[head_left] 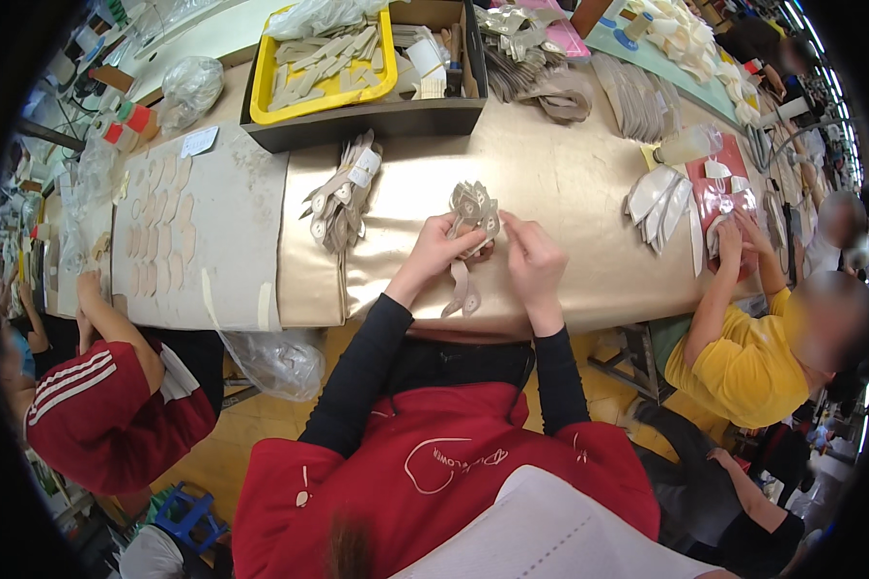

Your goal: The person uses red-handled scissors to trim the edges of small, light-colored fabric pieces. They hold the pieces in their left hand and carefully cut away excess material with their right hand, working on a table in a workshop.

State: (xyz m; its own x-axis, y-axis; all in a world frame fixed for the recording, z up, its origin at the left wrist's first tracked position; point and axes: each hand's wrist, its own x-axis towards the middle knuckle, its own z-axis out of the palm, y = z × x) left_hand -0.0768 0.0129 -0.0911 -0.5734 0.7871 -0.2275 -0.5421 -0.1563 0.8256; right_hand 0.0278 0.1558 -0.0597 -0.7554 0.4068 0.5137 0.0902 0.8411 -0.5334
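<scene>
A bundle of taupe, leather-like cut pieces [474,205] is gripped in my left hand [439,251], fanned upward, with small holes or eyelets in several of them. One curved strip [460,288] hangs below that hand toward the table's near edge. My right hand [534,259] is closed at the bundle's right side, its thumb and forefinger pinched together by the outer piece. Whatever lies between those fingertips is too small to make out. To the left, a similar bundle [338,207] with a white paper label [365,166] lies on the gold-coloured table covering [406,289].
Ahead stands a black box [386,128] carrying a yellow tray [309,110] of beige strips. Stacked grey pieces [632,96] lie at the far right. Co-workers sit on both sides, one in a yellow shirt [743,376]. Flat cut-outs [164,222] cover the left board.
</scene>
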